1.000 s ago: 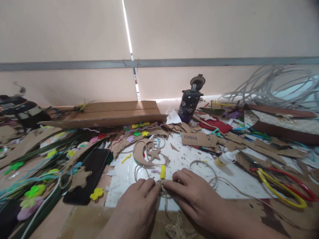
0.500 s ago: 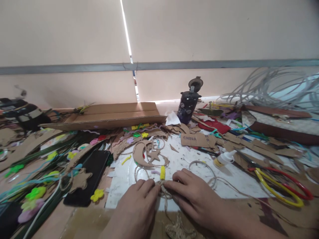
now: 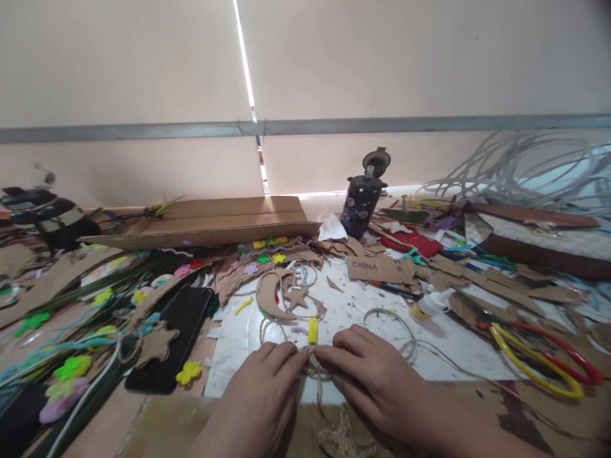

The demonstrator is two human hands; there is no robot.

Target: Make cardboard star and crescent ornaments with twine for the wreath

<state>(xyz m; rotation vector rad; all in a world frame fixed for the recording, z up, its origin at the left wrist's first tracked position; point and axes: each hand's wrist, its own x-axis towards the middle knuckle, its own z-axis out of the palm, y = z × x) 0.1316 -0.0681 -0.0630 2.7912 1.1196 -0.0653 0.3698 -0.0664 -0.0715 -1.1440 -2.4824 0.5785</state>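
Note:
My left hand [image 3: 262, 391] and my right hand [image 3: 377, 378] meet low in the middle, their fingertips pinching a small twine-wrapped piece [image 3: 316, 366] from both sides. My fingers cover much of it, so its full shape is hidden. A strand of twine runs down from it toward a larger twine-wrapped shape [image 3: 346, 439] at the bottom edge. Just beyond my fingertips stands a short yellow tube [image 3: 313, 331]. Farther off lie a cardboard crescent [image 3: 272, 296] and a cardboard star [image 3: 296, 297]. Right of my right hand, loops of twine [image 3: 391, 315] rest on the white board [image 3: 344, 312].
A glue bottle [image 3: 431, 305] and scissors [image 3: 539, 359] with red and yellow handles lie to the right. At the back are a dark water bottle [image 3: 361, 200] and a cardboard tray [image 3: 210, 236]. A black phone [image 3: 174, 337] and foam flowers [image 3: 189, 373] are on the left.
The whole view has shifted very slightly. Both hands keep the same grip on the twine-wrapped piece, with no other clear movement.

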